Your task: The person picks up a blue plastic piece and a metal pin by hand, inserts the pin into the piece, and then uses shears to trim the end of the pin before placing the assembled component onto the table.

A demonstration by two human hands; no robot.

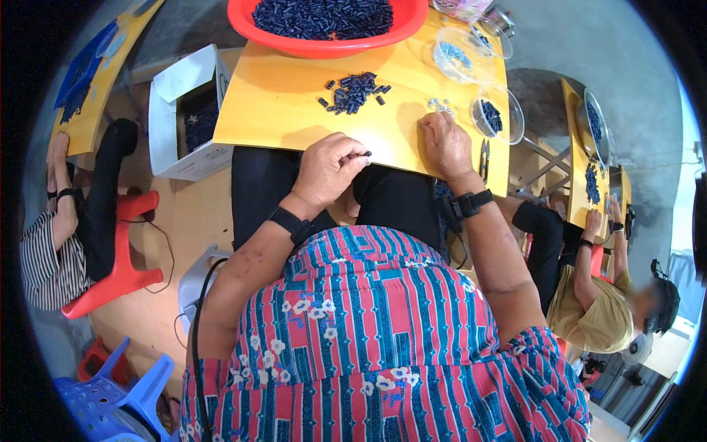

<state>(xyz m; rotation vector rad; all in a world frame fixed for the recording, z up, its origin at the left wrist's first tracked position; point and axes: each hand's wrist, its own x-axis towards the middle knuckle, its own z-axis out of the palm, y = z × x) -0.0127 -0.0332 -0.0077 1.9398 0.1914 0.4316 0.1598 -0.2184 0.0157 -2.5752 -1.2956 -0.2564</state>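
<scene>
My left hand [328, 171] is closed at the front edge of the yellow table [272, 99]. A small dark cylindrical piece [367, 154] sticks out between its thumb and fingertips. To its right, my right hand [447, 145] rests over the tabletop with thumb and fingers pinched together; whatever they hold is too small to make out. Just beyond those fingertips lie several tiny silvery metal parts [440, 104]. A loose pile of dark blue cylindrical pieces [356, 93] sits on the table ahead of both hands.
A red basin [294, 44] heaped with dark pieces stands at the back. Clear plastic tubs [513, 116] and small black-handled snips [484, 159] lie at the right. An open white carton [193, 158] is left of the table. Co-workers sit at both sides.
</scene>
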